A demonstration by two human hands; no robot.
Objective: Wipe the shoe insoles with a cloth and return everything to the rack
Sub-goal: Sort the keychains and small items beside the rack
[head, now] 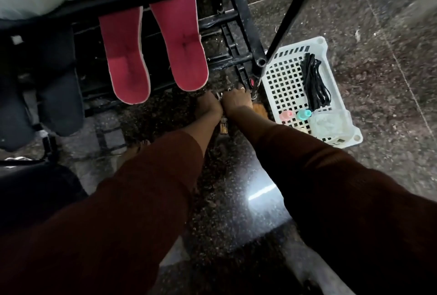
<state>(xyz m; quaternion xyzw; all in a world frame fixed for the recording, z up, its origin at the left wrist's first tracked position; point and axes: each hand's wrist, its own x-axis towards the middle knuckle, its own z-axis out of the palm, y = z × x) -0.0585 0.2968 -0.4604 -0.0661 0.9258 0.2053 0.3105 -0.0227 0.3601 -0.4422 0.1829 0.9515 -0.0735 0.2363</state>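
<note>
Two pink insoles (128,58) (184,43) lie side by side on the black shoe rack (236,17), toes pointing toward me. Both arms, in dark red sleeves, reach down to the floor by the rack's front right foot. My left hand (209,106) and my right hand (236,100) are close together, backs up, with the fingers curled under and hidden. Small metal pieces (218,96) show between them, and a small brown object (223,126) hangs under the wrists. No cloth is in sight.
A white perforated basket (283,81) stands on the dark stone floor to the right, holding black laces (314,84), two small bottles (295,114) and a clear container (328,122). Something orange-brown (260,110) lies beside it. Dark shoes (47,96) fill the rack's left side.
</note>
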